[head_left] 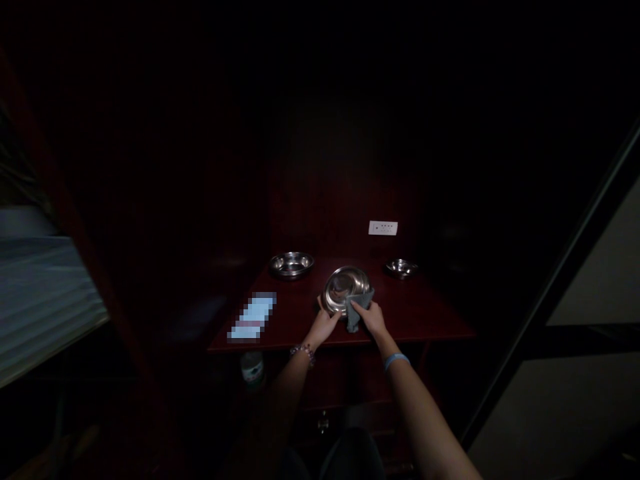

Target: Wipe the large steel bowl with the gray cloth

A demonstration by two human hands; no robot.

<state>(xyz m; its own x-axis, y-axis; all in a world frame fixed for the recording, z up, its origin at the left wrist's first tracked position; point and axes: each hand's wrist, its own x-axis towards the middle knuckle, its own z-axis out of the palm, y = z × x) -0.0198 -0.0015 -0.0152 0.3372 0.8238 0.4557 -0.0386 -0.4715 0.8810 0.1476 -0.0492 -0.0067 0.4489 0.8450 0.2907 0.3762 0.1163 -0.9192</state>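
Note:
A shiny metal bowl [343, 283] is tilted up above the dark red table, its hollow side facing me. My left hand [325, 325] is closed on the bowl's lower left rim, thumb on the near side. In my right hand [373, 317] a grey cloth [356, 310] is pinched against the bowl's lower right rim, and part of it hangs down below. Fingers behind the bowl and the cloth are hidden. Another metal bowl [291, 265] rests at the back left of the table, and a smaller metal bowl [401, 268] at the back right.
The dark red table [425, 313] has its front edge just below my hands. A pixelated bright rectangle [253, 318] lies at the left. A white socket panel [383, 228] is on the back wall. Under the table's left side stands a clear bottle [253, 369]. Surroundings are very dark.

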